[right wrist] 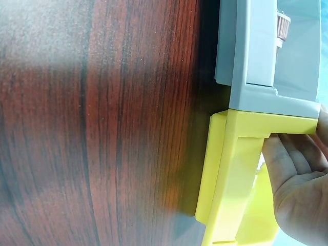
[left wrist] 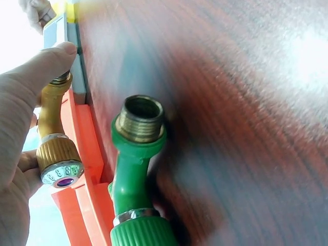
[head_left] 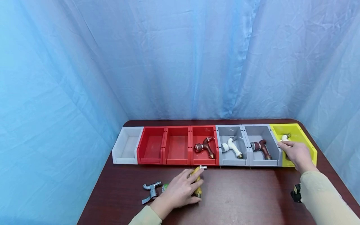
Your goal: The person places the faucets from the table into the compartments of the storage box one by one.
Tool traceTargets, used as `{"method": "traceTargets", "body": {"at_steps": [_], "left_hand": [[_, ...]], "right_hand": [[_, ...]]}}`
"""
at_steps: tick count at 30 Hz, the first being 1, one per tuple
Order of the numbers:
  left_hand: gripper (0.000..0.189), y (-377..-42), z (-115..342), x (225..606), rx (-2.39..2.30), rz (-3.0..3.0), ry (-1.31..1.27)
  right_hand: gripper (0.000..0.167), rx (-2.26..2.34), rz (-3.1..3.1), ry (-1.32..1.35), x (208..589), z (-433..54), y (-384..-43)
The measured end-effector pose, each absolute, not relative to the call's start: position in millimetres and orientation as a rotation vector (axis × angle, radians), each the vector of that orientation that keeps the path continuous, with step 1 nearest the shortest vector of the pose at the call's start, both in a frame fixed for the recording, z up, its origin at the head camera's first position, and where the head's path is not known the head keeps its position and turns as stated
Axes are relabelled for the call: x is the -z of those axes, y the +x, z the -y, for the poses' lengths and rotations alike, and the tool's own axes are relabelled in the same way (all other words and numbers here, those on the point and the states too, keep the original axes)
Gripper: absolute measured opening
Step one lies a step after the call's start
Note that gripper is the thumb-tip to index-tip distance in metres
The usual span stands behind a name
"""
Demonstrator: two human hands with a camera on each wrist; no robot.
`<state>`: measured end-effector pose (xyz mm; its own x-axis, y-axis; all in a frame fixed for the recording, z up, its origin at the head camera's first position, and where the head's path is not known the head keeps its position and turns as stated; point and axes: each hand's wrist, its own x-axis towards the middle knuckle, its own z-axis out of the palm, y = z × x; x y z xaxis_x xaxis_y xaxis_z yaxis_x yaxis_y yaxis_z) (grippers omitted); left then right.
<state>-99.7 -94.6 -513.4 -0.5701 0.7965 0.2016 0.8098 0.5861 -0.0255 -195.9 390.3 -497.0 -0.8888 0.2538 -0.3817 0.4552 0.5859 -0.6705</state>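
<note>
My left hand (head_left: 180, 189) grips a yellow faucet (head_left: 198, 189) above the table, thumb and fingers on either side of it. In the left wrist view, a green faucet (left wrist: 134, 179) with a threaded brass end lies beside that hand; the head view shows only a sliver of it. Left of the hand lies a chrome faucet (head_left: 152, 190). At the far right, my right hand (head_left: 301, 156) pinches the left side wall of the yellow bin (head_left: 312, 153), fingers inside it. A white faucet (head_left: 285, 137) inside is partly hidden by this hand.
Bins stand in a row along the back: a white bin (head_left: 118, 156), several red ones and two grey ones. A dark red faucet (head_left: 207, 147), a white faucet (head_left: 232, 147) and another dark red faucet (head_left: 262, 148) lie in them. A small black object (head_left: 296, 193) shows beside the right sleeve.
</note>
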Motion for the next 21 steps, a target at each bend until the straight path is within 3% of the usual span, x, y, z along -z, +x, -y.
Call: {"method": "traceTargets", "body": {"at_steps": [21], "left_hand": [[0.066, -116.1, 102.9, 494.7, 0.152, 2.678, -1.239]], "right_hand": [[0.088, 1.185, -2.561, 0.613, 497.6, -390.4, -196.8]]}}
